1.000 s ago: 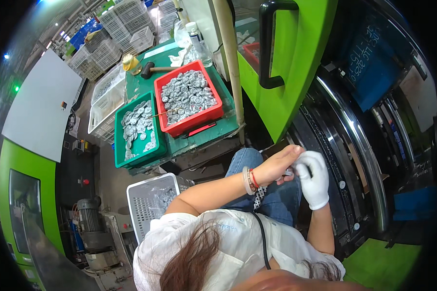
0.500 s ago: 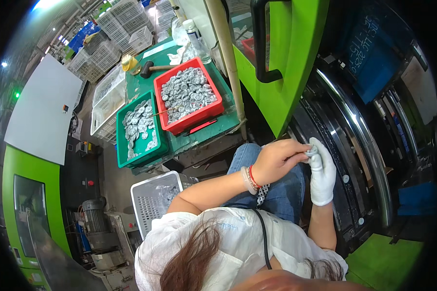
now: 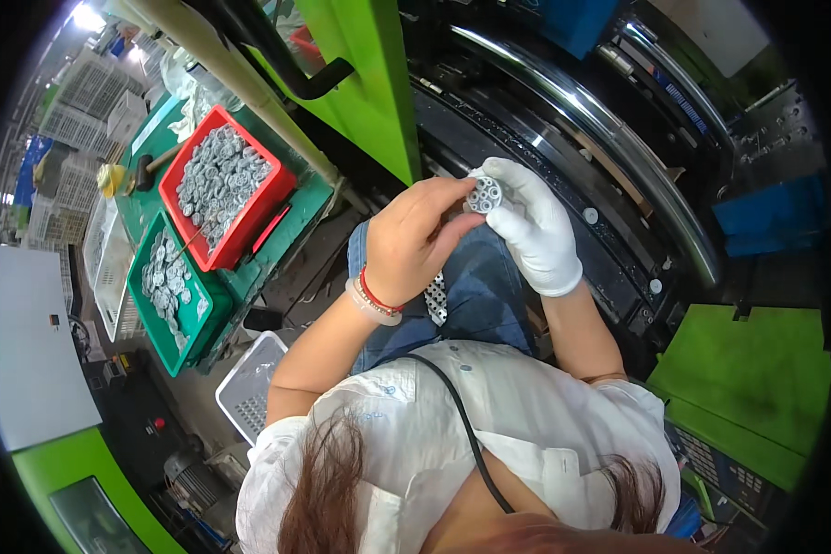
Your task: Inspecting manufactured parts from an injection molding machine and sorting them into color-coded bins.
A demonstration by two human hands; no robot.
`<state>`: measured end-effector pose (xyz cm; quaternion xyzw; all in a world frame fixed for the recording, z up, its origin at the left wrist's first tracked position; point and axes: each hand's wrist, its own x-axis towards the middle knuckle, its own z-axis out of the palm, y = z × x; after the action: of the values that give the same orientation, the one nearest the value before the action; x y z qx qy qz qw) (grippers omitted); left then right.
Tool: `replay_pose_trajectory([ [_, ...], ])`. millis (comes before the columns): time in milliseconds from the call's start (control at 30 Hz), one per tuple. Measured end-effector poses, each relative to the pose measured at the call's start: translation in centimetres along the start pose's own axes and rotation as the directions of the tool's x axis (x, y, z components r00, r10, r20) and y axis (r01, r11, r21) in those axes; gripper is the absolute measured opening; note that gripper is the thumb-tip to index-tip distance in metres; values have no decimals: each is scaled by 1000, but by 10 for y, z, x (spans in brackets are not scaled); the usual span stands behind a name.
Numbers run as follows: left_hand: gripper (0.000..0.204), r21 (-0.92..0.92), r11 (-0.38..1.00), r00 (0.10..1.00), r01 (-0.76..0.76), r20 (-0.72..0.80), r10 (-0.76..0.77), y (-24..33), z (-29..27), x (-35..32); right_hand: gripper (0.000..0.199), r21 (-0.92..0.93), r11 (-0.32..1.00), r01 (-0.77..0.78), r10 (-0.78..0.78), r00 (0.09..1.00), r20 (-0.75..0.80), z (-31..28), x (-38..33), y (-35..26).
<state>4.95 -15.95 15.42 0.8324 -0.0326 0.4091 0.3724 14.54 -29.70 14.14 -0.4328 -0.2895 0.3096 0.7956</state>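
Note:
A small round grey metal part [image 3: 484, 196] with several round holes in its face is held above my lap. My bare left hand [image 3: 406, 235] pinches its left rim between thumb and fingers. On the other side my right hand [image 3: 537, 235], in a white glove, is closed round the part with the thumb near its lower edge. To the left, a red tray [image 3: 284, 189] is heaped with small grey round pieces. Beside it a green tray [image 3: 214, 319] contains more flat grey pieces.
The trays stand on a green table [image 3: 272, 235], along with a mallet [image 3: 148, 172]. A white perforated basket [image 3: 240, 392] is low at my left. Ahead are a green machine door [image 3: 365, 102] and its black handle [image 3: 319, 83]; a curved metal bar [image 3: 619, 138] lies to the right.
The view has swung to the right, so trays and table sit further left. Both hands still hold the round part, whose holed face now shows.

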Motion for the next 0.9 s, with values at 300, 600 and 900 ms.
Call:
replay_pose_trajectory([
  [300,29,127,986,994,-110,28,107,-4,5,4,32,-119,991,-64,66,998,9,-8,2,-11],
  [600,32,149,988,996,35,76,-47,-18,18,-2,25,-287,932,220,-248,967,-62,-69,42,-83],
  [900,15,170,845,835,507,147,-530,-133,26,-94,45,-738,637,224,-647,676,-354,-285,197,-177],
])
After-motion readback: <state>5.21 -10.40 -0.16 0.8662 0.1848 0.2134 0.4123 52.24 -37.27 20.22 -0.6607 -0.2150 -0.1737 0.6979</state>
